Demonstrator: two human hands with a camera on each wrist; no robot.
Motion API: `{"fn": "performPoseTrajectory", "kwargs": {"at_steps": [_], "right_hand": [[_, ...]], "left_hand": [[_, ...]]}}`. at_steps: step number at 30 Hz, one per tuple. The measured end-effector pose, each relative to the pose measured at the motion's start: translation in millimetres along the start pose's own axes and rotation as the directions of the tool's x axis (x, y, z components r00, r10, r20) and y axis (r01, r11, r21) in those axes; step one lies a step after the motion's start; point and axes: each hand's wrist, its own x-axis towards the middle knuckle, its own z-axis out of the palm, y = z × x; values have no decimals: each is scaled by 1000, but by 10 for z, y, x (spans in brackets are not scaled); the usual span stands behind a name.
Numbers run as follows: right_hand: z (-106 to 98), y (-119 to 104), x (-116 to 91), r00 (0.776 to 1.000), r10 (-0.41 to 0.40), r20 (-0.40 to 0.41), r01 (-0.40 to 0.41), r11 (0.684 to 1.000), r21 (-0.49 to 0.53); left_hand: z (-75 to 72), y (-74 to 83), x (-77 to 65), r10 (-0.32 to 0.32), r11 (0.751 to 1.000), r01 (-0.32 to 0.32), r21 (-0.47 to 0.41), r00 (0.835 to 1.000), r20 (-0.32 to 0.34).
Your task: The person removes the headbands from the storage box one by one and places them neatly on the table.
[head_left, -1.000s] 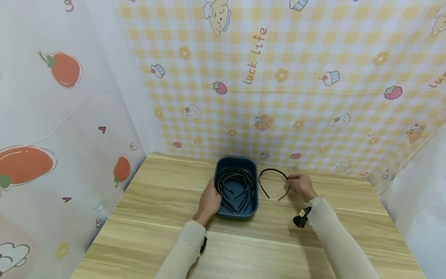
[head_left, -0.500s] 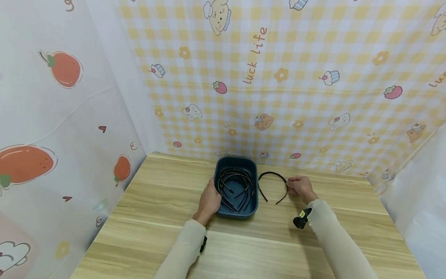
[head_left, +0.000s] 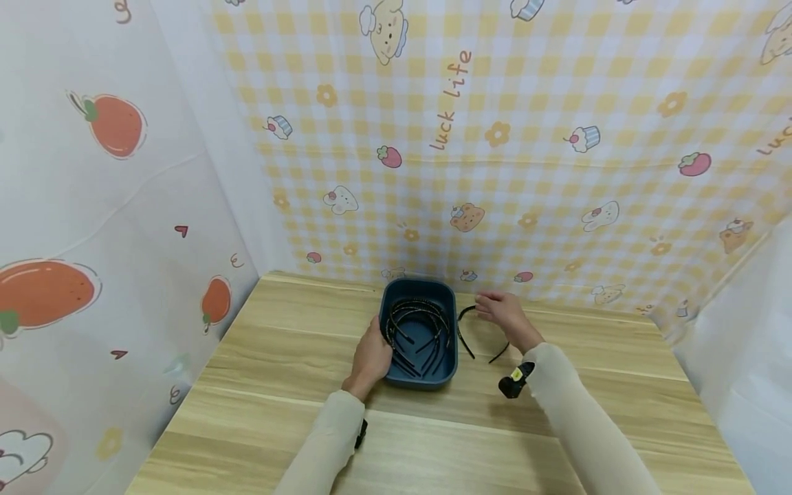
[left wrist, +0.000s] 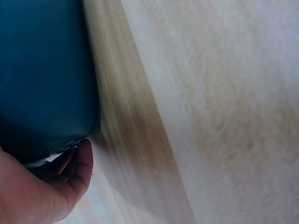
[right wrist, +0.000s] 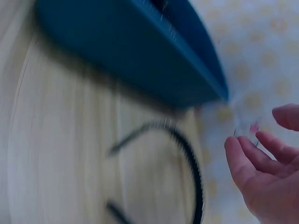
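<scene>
A dark blue plastic bin (head_left: pixel 422 386) holds several black headbands (head_left: pixel 427 306). My left hand (head_left: pixel 371 354) grips its left side; in the left wrist view, the fingers (left wrist: pixel 83 163) are curled against the bin's lower corner. Just right of the bin, one more black headband (head_left: pixel 465 342) lies on the table with its two ends toward me. My right hand (head_left: pixel 511 322) is over this headband and hides part of its arch in the head view. The right wrist view shows the same headband (right wrist: pixel 195 175) apart from the hand, whose thumb and fingers are spread with nothing between them.
The wooden table (head_left: pixel 297 385) ends at the back against a yellow checked cloth (head_left: pixel 408 185) with printed cartoons. A white cloth wall (head_left: pixel 155 227) with fruit prints stands at the left, and another white cloth (head_left: pixel 749 357) hangs at the right.
My right hand first shifted the loose headband slightly toward me, then let go and moved left and up over its arch. The left hand and the bin stay in place.
</scene>
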Motion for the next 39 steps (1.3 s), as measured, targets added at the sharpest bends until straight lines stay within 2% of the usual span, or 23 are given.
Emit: {"fn": "performPoseTrajectory", "kwargs": {"at_steps": [6, 11, 18, 22, 28, 34, 36, 39], "right_hand": [[349, -222, 59, 986, -25, 163, 13, 997, 72], [584, -329, 122, 965, 29, 261, -47, 997, 65], [810, -352, 198, 979, 106, 173, -87, 989, -118], [870, -338, 222, 981, 126, 148, -98, 978, -183], [949, -283, 254, 983, 128, 132, -94, 966, -241], [1022, -214, 271, 990, 104, 93, -57, 910, -410], [1037, -215, 272, 993, 88, 81, -47, 907, -417], [1048, -235, 262, 996, 67, 55, -40, 921, -389]], "left_hand": [[6, -13, 10, -3, 1000, 3, 4, 1000, -5], [19, -25, 15, 6, 1000, -6, 11, 1000, -13], [17, -15, 25, 27, 999, -26, 41, 999, -24], [12, -14, 23, 21, 999, -21, 39, 1000, -18], [15, -1, 4, 20, 999, -20, 35, 1000, -22], [23, 19, -11, 15, 999, -14, 39, 1000, -20], [24, 18, -7, 9, 999, -8, 47, 1000, -22], [15, 21, 5, 0, 999, 1, 50, 1000, -24]]}}
